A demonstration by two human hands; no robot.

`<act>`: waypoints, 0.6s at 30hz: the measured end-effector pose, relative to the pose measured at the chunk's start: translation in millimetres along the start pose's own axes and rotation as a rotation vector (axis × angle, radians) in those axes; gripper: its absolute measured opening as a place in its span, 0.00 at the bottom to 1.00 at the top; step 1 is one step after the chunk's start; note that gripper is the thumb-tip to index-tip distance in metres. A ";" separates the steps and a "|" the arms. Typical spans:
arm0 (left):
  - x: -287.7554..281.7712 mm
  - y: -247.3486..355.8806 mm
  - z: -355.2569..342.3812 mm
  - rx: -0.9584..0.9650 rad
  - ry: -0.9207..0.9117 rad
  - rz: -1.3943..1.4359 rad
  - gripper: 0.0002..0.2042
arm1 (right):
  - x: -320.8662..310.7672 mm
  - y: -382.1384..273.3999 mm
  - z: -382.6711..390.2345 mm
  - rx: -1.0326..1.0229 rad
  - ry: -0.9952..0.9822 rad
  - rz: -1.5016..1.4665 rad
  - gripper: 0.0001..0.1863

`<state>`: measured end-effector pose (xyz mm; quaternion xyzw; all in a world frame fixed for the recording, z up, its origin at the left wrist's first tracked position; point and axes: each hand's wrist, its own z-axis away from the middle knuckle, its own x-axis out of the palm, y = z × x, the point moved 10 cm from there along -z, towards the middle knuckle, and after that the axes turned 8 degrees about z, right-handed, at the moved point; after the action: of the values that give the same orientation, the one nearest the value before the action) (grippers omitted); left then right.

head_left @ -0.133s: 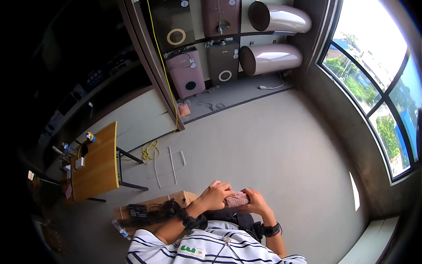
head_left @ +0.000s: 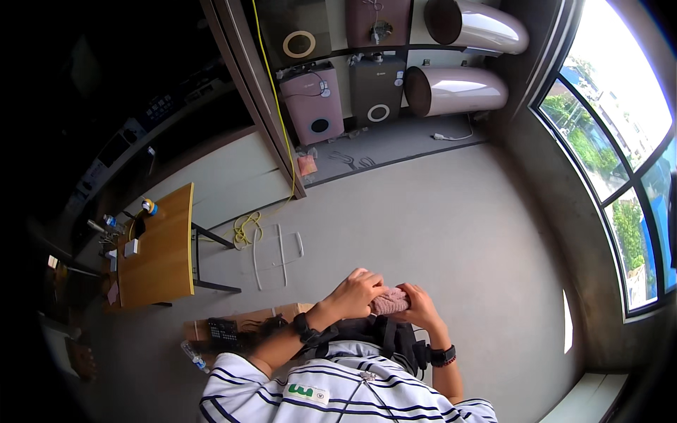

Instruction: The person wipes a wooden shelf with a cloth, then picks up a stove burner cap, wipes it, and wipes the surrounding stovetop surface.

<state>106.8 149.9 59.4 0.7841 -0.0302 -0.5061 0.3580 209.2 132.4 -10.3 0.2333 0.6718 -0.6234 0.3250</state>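
Note:
A folded pink cloth point(head_left: 390, 302) with a ribbed, towel-like texture is held between my two hands in front of my body. My left hand point(head_left: 356, 292) grips its left end, fingers bent over the top. Around the right end closes my right hand point(head_left: 421, 308), with the thumb side toward the cloth. Parts of the fingers on both hands are hidden behind the cloth or the knuckles. Just below the hands, a black bag or pouch point(head_left: 363, 330) rests against my striped shirt.
On my left, a cardboard box point(head_left: 271, 315) carries a black keypad device point(head_left: 223, 330), beside a plastic bottle point(head_left: 195, 358). A wooden table point(head_left: 159, 247), a white tube frame point(head_left: 283, 257) and yellow cable point(head_left: 247, 229) stand farther out. Water heaters point(head_left: 458, 92) line the far wall; a window point(head_left: 606, 155) is right.
The whole view has shifted slightly, with the far wall sliding right and up in the picture. My hands sit a little higher and farther right, still on the pink cloth.

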 end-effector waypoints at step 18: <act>-227.3 -325.1 -112.8 -0.410 0.474 -0.089 0.13 | 30.9 -47.8 -473.0 -0.538 -0.393 0.028 0.27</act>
<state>-14.0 544.1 68.6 0.7923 0.1914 -0.3198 0.4831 84.9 592.0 5.4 0.0237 0.7335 -0.4521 0.5070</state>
